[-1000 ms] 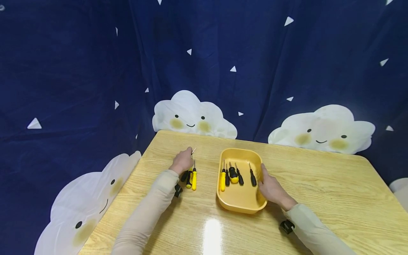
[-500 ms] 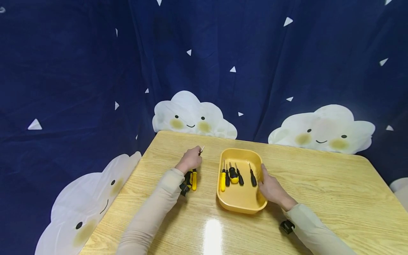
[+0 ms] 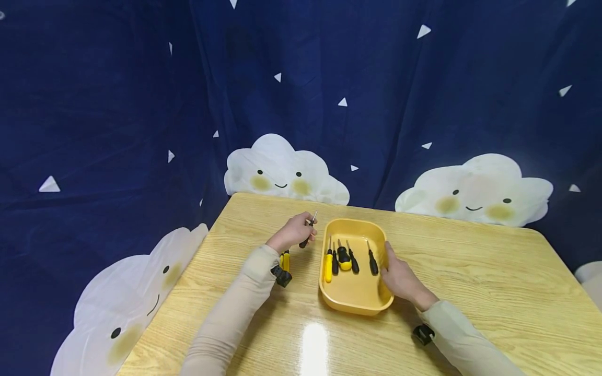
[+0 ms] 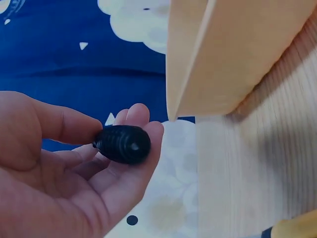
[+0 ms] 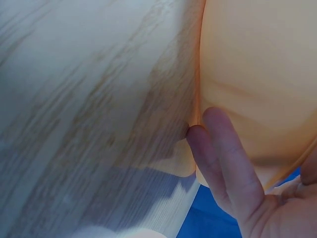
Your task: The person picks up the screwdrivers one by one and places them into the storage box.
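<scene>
A small black-handled screwdriver point(image 3: 304, 242) is pinched between the thumb and fingers of my left hand point(image 3: 293, 231), its thin metal shaft pointing up and away. In the left wrist view the butt of its black handle point(image 4: 124, 144) faces the camera. This hand is just left of a yellow plastic tray point(image 3: 357, 300). On the tray's opposite side, my right hand point(image 3: 400, 274) grips the wall; in the right wrist view, extended fingers point(image 5: 230, 163) lie along the outside, with the thumb near the rim. Inside, several screwdrivers lie roughly side by side, including a stubby black-and-yellow screwdriver point(image 3: 345, 259).
Yellow-handled screwdrivers point(image 3: 286, 259) lie on the wooden table point(image 3: 470, 271), partly hidden by the left wrist and its black camera mount point(image 3: 281, 275). A dark blue curtain point(image 3: 301, 78) with smiling clouds hangs behind the table's far edge.
My left hand has moved right, from the screwdrivers on the table toward the tray, carrying the black-handled screwdriver. My right hand and the tray have stayed in place.
</scene>
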`<state>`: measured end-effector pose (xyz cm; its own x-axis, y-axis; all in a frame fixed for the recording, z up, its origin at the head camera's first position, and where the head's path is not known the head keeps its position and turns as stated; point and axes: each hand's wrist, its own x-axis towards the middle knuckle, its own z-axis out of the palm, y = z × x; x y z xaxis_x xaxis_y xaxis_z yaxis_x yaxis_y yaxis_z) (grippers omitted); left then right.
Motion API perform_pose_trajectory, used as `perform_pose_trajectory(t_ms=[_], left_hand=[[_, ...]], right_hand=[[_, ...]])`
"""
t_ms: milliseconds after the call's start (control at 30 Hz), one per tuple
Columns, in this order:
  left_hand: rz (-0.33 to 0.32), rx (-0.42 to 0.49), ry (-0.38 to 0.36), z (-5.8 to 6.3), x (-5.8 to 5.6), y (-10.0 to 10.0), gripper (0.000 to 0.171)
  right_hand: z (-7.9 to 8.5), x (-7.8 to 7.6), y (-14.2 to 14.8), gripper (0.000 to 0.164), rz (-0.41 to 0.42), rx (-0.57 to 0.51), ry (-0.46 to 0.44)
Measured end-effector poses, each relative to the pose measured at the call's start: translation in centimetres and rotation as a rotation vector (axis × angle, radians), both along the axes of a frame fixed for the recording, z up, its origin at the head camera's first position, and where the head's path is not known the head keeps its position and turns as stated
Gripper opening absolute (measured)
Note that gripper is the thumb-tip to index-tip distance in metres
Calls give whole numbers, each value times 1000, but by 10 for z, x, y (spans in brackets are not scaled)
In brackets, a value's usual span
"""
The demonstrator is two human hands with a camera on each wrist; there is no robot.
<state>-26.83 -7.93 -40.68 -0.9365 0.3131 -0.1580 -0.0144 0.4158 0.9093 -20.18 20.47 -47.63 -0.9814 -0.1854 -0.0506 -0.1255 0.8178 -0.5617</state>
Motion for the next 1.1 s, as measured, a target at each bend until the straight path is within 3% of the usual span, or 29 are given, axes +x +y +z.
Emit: perform_pose_trajectory(t_ms=[300, 667, 1100], left_hand=[[-13, 31, -9, 7, 0, 15, 18], [-13, 181, -74, 6, -4, 36, 18], [5, 193, -109, -1, -3, 62, 18]], right_hand=[[-1, 0, 1, 73, -1, -13, 6], [0, 0, 0, 72, -5, -11, 6], [3, 2, -2, 71, -1, -6, 1]])
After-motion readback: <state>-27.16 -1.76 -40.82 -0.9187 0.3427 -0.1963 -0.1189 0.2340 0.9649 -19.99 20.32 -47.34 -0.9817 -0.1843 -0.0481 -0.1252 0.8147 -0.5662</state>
